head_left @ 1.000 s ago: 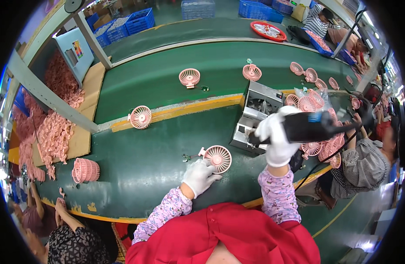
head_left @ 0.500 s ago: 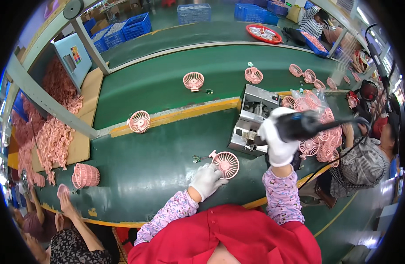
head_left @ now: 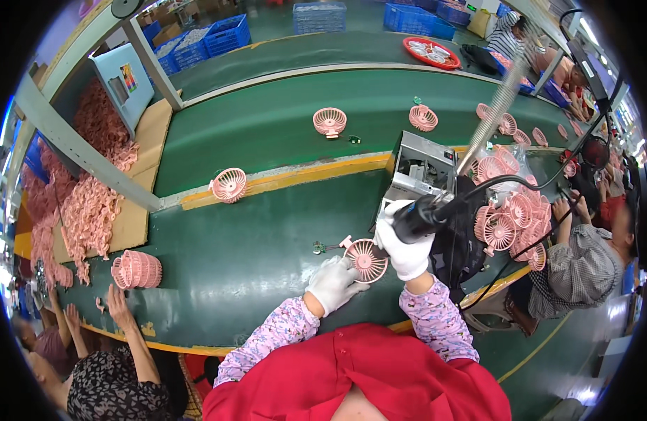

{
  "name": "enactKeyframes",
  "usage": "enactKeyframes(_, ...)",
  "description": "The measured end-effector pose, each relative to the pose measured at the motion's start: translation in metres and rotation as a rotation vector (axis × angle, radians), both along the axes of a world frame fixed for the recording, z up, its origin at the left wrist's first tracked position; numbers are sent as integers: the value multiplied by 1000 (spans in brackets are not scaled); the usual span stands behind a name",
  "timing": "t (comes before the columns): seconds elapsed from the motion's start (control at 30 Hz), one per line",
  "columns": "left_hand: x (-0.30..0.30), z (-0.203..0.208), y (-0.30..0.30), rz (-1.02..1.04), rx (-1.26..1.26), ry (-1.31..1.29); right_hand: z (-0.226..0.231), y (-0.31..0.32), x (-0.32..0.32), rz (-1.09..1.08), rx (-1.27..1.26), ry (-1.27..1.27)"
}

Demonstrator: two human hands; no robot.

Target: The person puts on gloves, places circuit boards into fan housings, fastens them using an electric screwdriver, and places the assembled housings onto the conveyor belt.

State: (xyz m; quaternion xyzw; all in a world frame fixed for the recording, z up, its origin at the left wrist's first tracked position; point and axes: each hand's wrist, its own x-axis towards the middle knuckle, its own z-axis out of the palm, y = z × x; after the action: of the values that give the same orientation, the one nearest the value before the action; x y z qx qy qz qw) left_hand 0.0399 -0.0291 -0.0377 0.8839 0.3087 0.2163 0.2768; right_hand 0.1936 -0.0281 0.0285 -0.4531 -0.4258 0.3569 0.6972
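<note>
Lead: State the position of the work and of both hands.

Checker: The pink fan cover (head_left: 367, 262) lies on the green bench (head_left: 260, 242), on the wearer's side of the metal box (head_left: 413, 184) and a little to its left. The left hand (head_left: 335, 286), half curled, touches the cover's near-left rim; whether it pinches or merely presses, the view does not settle. The right hand (head_left: 406, 251) is wrapped around a black corded tool (head_left: 416, 220), just on the near side of the box. The tool's tip is hidden, so contact with the cover is unconfirmed.

Lead: Your judgement on good practice here?

Checker: The cover should sit flat and be pinned at the rim, with the left fingers clear of the tip. The tool is best brought square to the seat and pressed steadily; a slanted approach could slip or crack a rib. The small green board (head_left: 318, 248), farther left of the box, should lie loose with no pull on its wires (head_left: 332, 246).

Lead: Orientation?

Checker: The cover is round; its longest line runs through the short neck (head_left: 347, 241). That neck points away from the wearer and leftward, so the axis slants from there down toward the wearer's right, passing the box's near side.
</note>
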Motion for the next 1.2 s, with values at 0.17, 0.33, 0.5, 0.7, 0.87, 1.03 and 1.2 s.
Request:
enactKeyframes(0.17, 0, -2, 0, 4, 11, 0, 4, 0, -10, 84, 5, -46)
enactKeyframes(0.33, -2, -2, 0, 7, 6, -4, 6, 3, -4, 194, -40, -77)
enactKeyframes(0.5, 1, -2, 1, -6, 18, -12, 3, 3, -3, 201, 4, -94)
enactKeyframes(0.7, -2, -5, 1, -6, 40, -14, 29, -6, 28, -142, 179, -302)
enactKeyframes(0.87, 0, -4, 0, -4, 22, -37, 30, 5, 36, -189, 143, -76)
enactKeyframes(1.03, -1, -6, 1, -5, 11, -34, 31, -6, 15, -99, 86, -178)
enactKeyframes(1.2, -1, -8, 3, -4, -7, -40, 7, -17, -18, 201, 10, 108)
